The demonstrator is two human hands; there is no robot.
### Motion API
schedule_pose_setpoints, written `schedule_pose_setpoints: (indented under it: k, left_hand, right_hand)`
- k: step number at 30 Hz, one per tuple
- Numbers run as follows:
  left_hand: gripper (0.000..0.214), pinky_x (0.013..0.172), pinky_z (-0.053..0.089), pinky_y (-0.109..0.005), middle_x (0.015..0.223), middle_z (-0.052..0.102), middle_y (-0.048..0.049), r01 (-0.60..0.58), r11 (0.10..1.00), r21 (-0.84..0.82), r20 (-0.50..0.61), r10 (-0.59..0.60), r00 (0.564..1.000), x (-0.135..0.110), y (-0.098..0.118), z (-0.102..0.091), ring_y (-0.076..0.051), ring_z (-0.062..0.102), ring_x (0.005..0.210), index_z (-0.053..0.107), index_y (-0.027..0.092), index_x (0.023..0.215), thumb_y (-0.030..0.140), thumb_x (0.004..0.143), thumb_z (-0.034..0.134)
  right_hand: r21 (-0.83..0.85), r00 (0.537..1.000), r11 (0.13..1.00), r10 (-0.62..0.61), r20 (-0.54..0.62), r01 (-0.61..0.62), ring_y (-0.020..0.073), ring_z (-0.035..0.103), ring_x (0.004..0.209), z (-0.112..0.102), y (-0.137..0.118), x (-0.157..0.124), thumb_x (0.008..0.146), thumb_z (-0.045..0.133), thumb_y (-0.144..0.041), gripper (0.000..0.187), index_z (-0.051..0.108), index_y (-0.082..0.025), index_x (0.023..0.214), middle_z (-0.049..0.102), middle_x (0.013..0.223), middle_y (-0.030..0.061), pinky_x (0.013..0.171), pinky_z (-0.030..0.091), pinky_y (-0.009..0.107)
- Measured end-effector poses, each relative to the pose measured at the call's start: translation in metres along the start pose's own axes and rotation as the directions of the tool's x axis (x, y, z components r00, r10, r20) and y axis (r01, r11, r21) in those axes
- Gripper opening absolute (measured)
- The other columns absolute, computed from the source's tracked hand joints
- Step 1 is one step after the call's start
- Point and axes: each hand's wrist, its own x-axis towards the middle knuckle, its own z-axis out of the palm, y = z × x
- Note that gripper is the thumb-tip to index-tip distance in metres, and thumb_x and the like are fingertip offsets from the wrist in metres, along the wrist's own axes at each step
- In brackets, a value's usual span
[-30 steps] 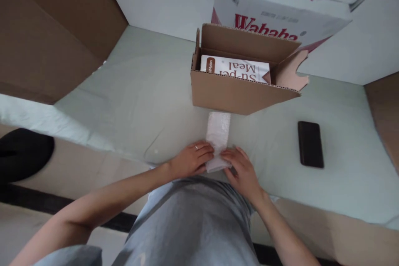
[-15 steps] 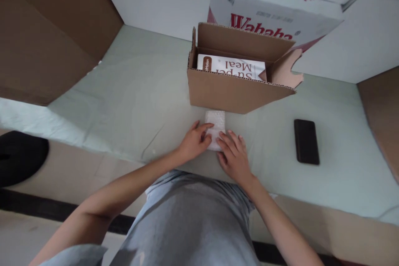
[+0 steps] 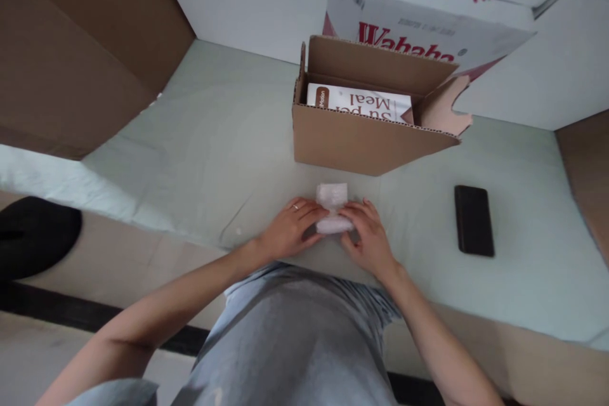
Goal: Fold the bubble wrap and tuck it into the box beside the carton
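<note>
A small folded piece of white bubble wrap (image 3: 332,206) lies on the pale green table cover (image 3: 214,139), just in front of an open brown cardboard box (image 3: 366,143). My left hand (image 3: 290,231), with a ring on one finger, pinches the wrap's left side. My right hand (image 3: 368,238) grips its right side, fingers curled over the fold. Inside the box lies a white carton (image 3: 359,104) printed "Super Meal".
A black phone (image 3: 474,220) lies flat on the table to the right. A large brown carton (image 3: 71,44) stands at the back left. White boxes, one marked "Wahaha" (image 3: 404,25), are stacked behind the open box. A dark round object (image 3: 35,235) sits low on the left.
The bubble wrap was a long strip reaching the box; both hands have folded it up into a short, thick bundle and now hold it nearer the box.
</note>
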Motion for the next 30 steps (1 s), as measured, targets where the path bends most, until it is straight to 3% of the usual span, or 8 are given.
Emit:
schedule_pose_setpoints:
  k: [3,5,8,10,14,20,25,30]
  left_hand:
    - [0.038,0.091,0.046,-0.040,0.106,0.066,-0.0122,0.155,0.984,-0.086,-0.044,-0.159,0.986,0.007,-0.003,0.003,-0.023,0.059,0.099,0.053,0.015,0.120,0.035,0.088,0.051]
    - [0.040,0.081,0.049,-0.035,0.098,0.067,-0.0105,0.306,0.939,-0.158,-0.035,-0.315,0.948,0.018,-0.003,0.001,-0.020,0.062,0.087,0.051,0.014,0.123,0.034,0.089,0.048]
    - [0.044,0.065,0.048,-0.028,0.076,0.065,-0.0043,0.506,0.839,-0.200,0.033,-0.510,0.859,0.038,-0.002,-0.006,-0.015,0.060,0.065,0.047,0.011,0.127,0.031,0.088,0.046]
    - [0.044,0.060,0.045,-0.026,0.069,0.063,-0.0025,0.563,0.805,-0.185,0.050,-0.565,0.824,0.050,-0.002,-0.010,-0.015,0.058,0.059,0.048,0.010,0.126,0.028,0.086,0.047]
    - [0.036,0.060,0.045,-0.026,0.068,0.064,-0.0038,0.591,0.791,-0.161,0.059,-0.590,0.806,0.064,-0.008,-0.015,-0.015,0.058,0.058,0.056,0.010,0.117,0.025,0.085,0.047]
    - [0.036,0.057,0.043,-0.025,0.069,0.066,-0.0034,0.598,0.774,-0.211,-0.039,-0.618,0.786,0.056,-0.012,-0.033,-0.014,0.058,0.057,0.059,0.013,0.110,0.038,0.089,0.043]
    - [0.050,0.051,0.043,-0.024,0.073,0.068,-0.0054,0.672,0.583,-0.457,0.204,-0.667,0.717,0.043,0.002,-0.036,-0.015,0.061,0.058,0.053,0.014,0.116,0.053,0.090,0.037]
    - [0.036,0.053,0.046,-0.024,0.085,0.066,-0.0070,0.584,0.458,-0.670,0.247,-0.604,0.758,0.040,0.012,-0.020,-0.014,0.061,0.066,0.056,0.014,0.099,0.046,0.083,0.050]
  right_hand:
    - [0.102,0.989,0.986,0.136,-0.052,-0.131,0.0231,0.055,0.108,0.002,0.001,-0.002,0.085,0.050,-0.022,0.041,0.045,-0.021,0.126,0.060,0.113,0.0105,0.102,0.040,0.051]
    - [0.116,0.975,0.978,0.185,-0.121,-0.171,0.0239,0.052,0.114,0.004,0.001,-0.002,0.088,0.050,-0.024,0.045,0.040,-0.022,0.131,0.056,0.121,0.0123,0.099,0.044,0.049]
    - [0.032,0.978,0.994,0.112,-0.174,-0.108,0.0259,0.045,0.123,0.008,0.002,-0.002,0.087,0.050,-0.022,0.049,0.037,-0.024,0.135,0.049,0.131,0.0136,0.101,0.041,0.050]
    - [-0.045,0.989,0.998,0.033,-0.147,-0.040,0.0269,0.040,0.129,0.011,0.001,0.000,0.087,0.050,-0.021,0.049,0.038,-0.025,0.134,0.045,0.137,0.0125,0.103,0.039,0.052]
    - [-0.171,0.999,0.985,0.015,-0.050,-0.024,0.0288,0.031,0.135,0.017,0.002,0.009,0.085,0.047,-0.019,0.051,0.039,-0.023,0.135,0.042,0.141,0.0115,0.106,0.032,0.056]
    - [-0.178,0.994,0.980,0.078,-0.073,-0.090,0.0272,0.049,0.117,0.019,0.016,0.028,0.079,0.050,-0.013,0.043,0.049,-0.017,0.122,0.056,0.124,0.0130,0.106,0.033,0.053]
    - [-0.057,0.971,0.993,0.085,-0.224,-0.100,0.0242,0.055,0.106,0.020,0.014,0.027,0.077,0.052,-0.013,0.041,0.047,-0.020,0.117,0.062,0.111,0.0098,0.104,0.035,0.052]
    - [-0.021,0.986,0.999,-0.035,-0.165,0.032,0.0248,0.053,0.114,0.017,-0.005,0.009,0.080,0.050,-0.013,0.039,0.047,-0.025,0.117,0.059,0.119,0.0085,0.104,0.035,0.055]
